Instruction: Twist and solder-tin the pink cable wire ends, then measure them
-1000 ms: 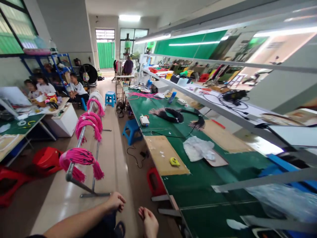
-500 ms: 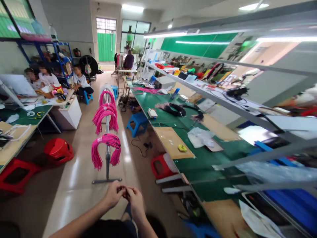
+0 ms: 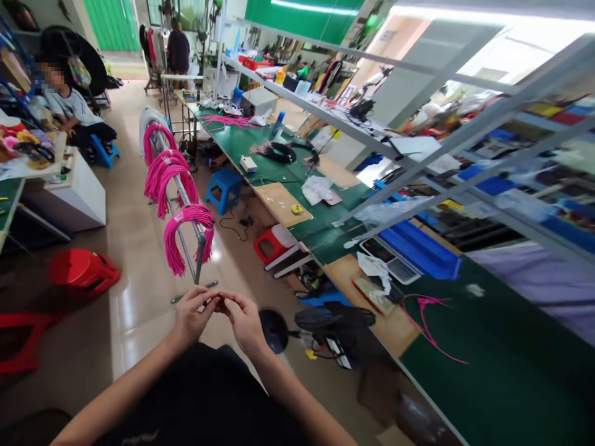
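Observation:
My left hand (image 3: pixel 191 314) and my right hand (image 3: pixel 244 321) meet in front of my body, fingertips pinched together. Something small and dark may be between them, too small to make out. Just beyond my hands stands a metal rack (image 3: pixel 200 253) on a floor base. Over its bar hang several bundles of pink cords, the nearest pink cord bundle (image 3: pixel 175 244) close to the rack's near end. Neither hand appears to touch the rack or the cords.
Along the right runs a green-topped workbench (image 3: pixel 465 396) with pink cords (image 3: pixel 425 322), a scale (image 3: pixel 395 263), a blue tray (image 3: pixel 423 251) and a yellow tape measure (image 3: pixel 296 209). A black fan (image 3: pixel 332 317) stands beside it. Red stool (image 3: pixel 79 272) at left; a seated person (image 3: pixel 77 111) beyond.
My view has swung to the right and down, bringing the fan, scale and loose pink cords into sight. My hands stay pinched together in front of me.

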Demonstrator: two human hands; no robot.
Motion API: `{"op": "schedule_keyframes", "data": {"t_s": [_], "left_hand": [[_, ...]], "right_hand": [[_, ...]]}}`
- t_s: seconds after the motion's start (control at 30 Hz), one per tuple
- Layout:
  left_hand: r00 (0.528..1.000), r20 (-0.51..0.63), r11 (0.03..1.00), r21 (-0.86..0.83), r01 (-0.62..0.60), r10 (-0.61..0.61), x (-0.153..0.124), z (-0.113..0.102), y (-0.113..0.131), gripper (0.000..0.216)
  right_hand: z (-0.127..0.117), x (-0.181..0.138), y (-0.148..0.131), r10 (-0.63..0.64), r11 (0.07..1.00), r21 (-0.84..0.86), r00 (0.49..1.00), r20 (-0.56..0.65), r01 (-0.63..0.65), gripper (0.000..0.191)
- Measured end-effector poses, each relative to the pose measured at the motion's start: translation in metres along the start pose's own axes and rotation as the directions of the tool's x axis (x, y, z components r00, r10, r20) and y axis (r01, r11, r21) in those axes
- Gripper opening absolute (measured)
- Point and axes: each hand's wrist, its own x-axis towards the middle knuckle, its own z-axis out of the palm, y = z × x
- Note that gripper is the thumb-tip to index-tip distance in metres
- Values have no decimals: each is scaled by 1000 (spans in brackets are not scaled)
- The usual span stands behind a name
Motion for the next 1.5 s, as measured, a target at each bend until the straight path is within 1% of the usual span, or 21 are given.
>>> {"op": "schedule_keyframes", "data": {"t_s": [0.07,0.17,0.3,0.37,0.43,0.53,0.6,0.67,0.8,0.87,0.97,1.07,1.13,1.23,1.3,1.37,1.43,1.5], "left_hand": [[998,19,998,18,-57,57,-2,3,4,23],[988,89,990,50,-128,124,-7,13,12,24],[970,178,974,121,-190,167,-22,39,27,23],[961,212,965,152,-213,179,-31,56,32,24],[948,253,958,160,-237,192,-39,72,34,25],[926,317,957,132,-257,205,-49,91,37,26],[917,344,963,101,-251,203,-54,100,40,26],[919,349,972,76,-224,185,-58,104,44,27],[946,307,992,41,-118,100,-63,107,57,17],[957,287,999,8,-47,43,-65,106,65,12],[953,300,995,-70,71,-47,-66,98,74,12],[933,349,977,-146,153,-94,-64,88,79,19],[927,364,971,-171,165,-94,-61,82,80,26],[937,345,981,-159,110,-49,-63,76,85,30],[947,322,992,-118,38,2,-67,75,89,28],[943,325,997,-67,-49,68,-71,76,93,27],[920,367,990,-19,-141,138,-76,79,96,27],[880,432,974,15,-228,199,-79,83,97,28]], "right_hand": [[-3,-10,-3,-34,998,-54,999,2,34,41],[-16,-28,-4,-87,986,-145,996,-8,85,43],[-49,-54,3,-140,926,-359,990,-27,121,49],[-67,-65,10,-158,898,-425,986,-62,117,52],[-83,-76,18,-165,898,-430,979,-121,98,53],[-100,-91,27,-155,930,-359,970,-190,78,49],[-107,-100,31,-148,953,-290,966,-210,83,48],[-114,-106,34,-134,971,-224,968,-212,85,47],[-126,-113,36,-59,995,-88,980,-187,43,46],[-126,-118,32,-31,999,7,979,-200,33,45],[-116,-129,17,-15,986,159,978,-209,50,44],[-101,-138,-3,-37,960,273,992,-121,69,37],[-94,-139,-11,-65,949,303,994,-89,90,32],[-91,-142,-14,-84,945,309,994,-75,103,30],[-94,-145,-12,-80,947,307,995,-65,96,32],[-99,-149,-9,-85,960,263,995,-59,98,35],[-105,-154,-8,-101,982,154,993,-60,109,36],[-111,-160,-8,-111,993,42,992,-58,114,35]]}}
